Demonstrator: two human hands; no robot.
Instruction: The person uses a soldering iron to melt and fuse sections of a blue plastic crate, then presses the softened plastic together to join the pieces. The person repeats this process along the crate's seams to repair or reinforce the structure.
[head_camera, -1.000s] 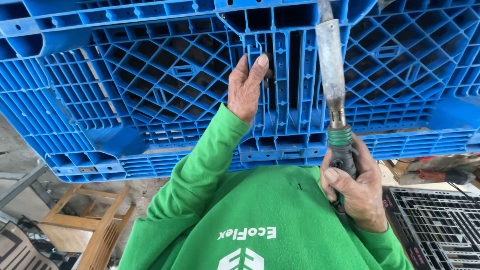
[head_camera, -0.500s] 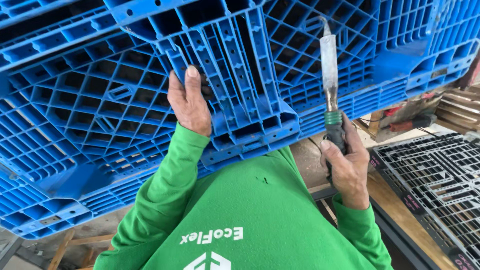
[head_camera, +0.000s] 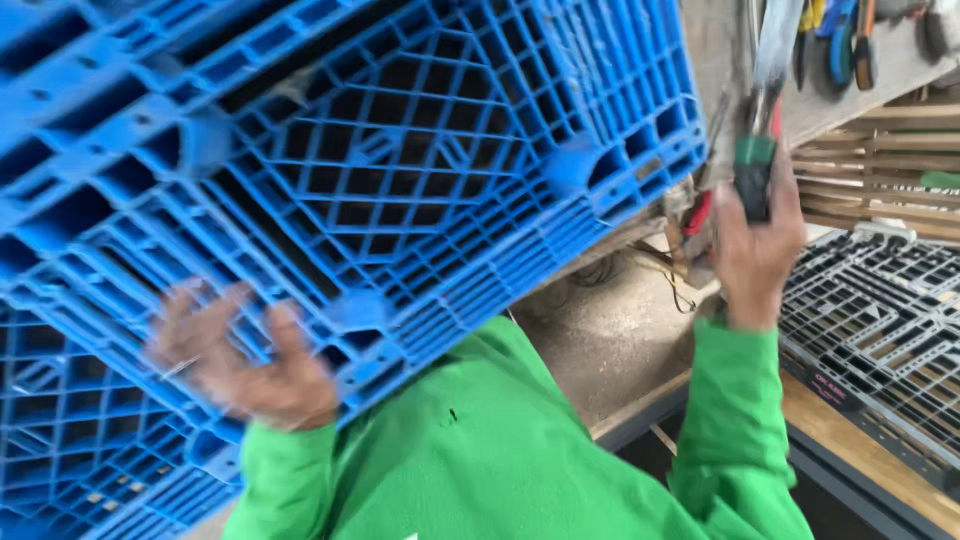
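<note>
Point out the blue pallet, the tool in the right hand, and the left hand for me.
blue plastic pallet (head_camera: 400, 170), head view, on its open lattice underside.
green-collared tool (head_camera: 755, 160), head view, on the green collar above the grip.
left hand (head_camera: 240, 365), head view, on the blurred back of the hand against the pallet.

The big blue pallet is made of hard plastic, smooth and a little shiny, with a grid of ribs. At 2 o'clock, a tool with a dull grey metal blade and a green and black grip is seen. Soft, matt green cloth is seen on the sleeves. At 3 o'clock, a dark plastic grid and pale, rough wood slats are seen.
</note>
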